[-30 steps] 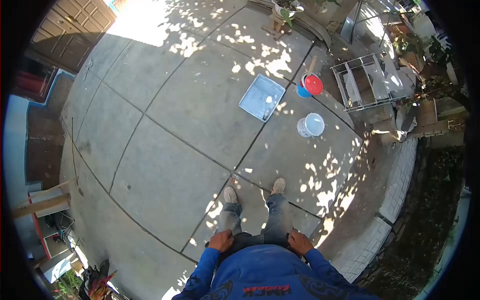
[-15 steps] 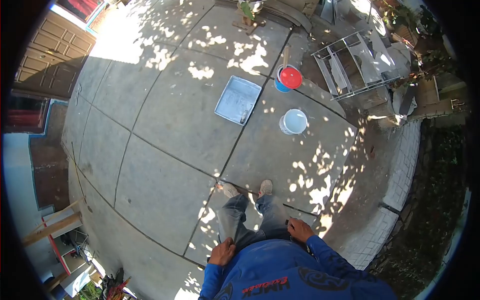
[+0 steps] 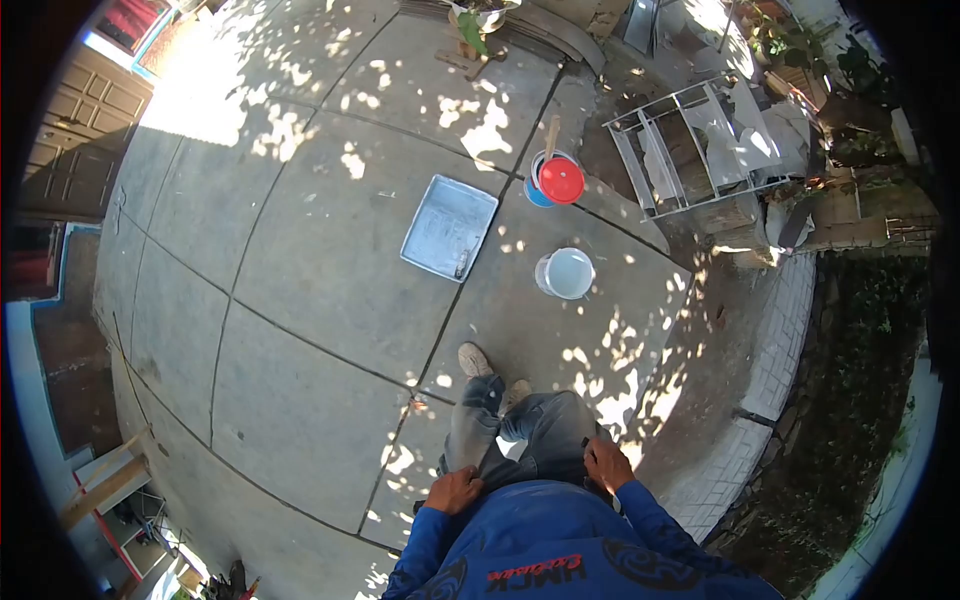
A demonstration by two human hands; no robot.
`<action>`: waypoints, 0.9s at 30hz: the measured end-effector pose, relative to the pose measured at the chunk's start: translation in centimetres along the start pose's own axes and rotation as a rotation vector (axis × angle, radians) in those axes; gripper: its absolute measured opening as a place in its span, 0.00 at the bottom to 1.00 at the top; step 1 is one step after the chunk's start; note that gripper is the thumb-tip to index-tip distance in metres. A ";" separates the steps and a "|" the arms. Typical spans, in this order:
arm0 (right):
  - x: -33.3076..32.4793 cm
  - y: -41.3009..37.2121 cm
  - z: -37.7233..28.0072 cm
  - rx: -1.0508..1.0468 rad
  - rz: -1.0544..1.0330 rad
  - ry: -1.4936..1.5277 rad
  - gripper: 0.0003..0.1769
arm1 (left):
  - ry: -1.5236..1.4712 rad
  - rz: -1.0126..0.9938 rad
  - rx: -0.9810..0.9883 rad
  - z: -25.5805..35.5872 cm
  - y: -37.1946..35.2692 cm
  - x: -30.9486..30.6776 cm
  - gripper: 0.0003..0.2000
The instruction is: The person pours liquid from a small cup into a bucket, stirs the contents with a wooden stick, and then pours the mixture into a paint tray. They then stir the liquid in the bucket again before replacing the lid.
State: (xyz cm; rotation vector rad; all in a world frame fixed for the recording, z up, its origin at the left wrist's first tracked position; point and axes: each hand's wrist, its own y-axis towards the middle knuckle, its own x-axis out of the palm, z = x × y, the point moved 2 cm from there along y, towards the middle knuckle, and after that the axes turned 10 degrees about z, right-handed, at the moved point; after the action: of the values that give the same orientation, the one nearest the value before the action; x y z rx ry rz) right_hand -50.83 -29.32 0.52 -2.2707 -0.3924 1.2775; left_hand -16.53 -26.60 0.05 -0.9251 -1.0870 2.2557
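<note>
My left hand (image 3: pixel 455 490) is closed against the front of my jeans (image 3: pixel 470 430); whatever its curled fingers hold is hidden. Over the other thigh, my right hand (image 3: pixel 607 465) is also closed, with a small dark thing showing at its fingers that I cannot make out. On the concrete ahead lies a shallow tray (image 3: pixel 450 222) smeared whitish blue, with a small dark item in its near corner. Right of it stands a white bucket (image 3: pixel 548 275) with pale contents. Farther off, a blue bucket (image 3: pixel 538 192) has a red round lid (image 3: pixel 562 181) and a wooden stick (image 3: pixel 552 138) by it.
A metal frame (image 3: pixel 660 208) with broken panels leans at the upper right. A potted plant (image 3: pixel 470 35) stands at the far edge. White brick edging (image 3: pixel 775 350) borders a planted strip on the right. Wooden boards (image 3: pixel 105 490) lie at lower left, below a brown door (image 3: pixel 85 110).
One foot has stepped forward toward the tray and buckets. The tray and buckets sit slightly lower and farther left in view. Both hands stay closed near my thighs.
</note>
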 end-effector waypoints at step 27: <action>-13.7 25.6 -4.6 -0.087 -0.641 -0.082 0.16 | -0.173 -0.213 -0.324 12.8 8.7 -4.5 0.20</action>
State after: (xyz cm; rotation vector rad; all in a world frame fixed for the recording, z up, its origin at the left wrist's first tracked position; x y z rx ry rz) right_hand -53.87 -58.47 -1.91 -1.9140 -1.1152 1.0213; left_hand -24.00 -40.81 0.57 -0.7020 -1.5836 2.0491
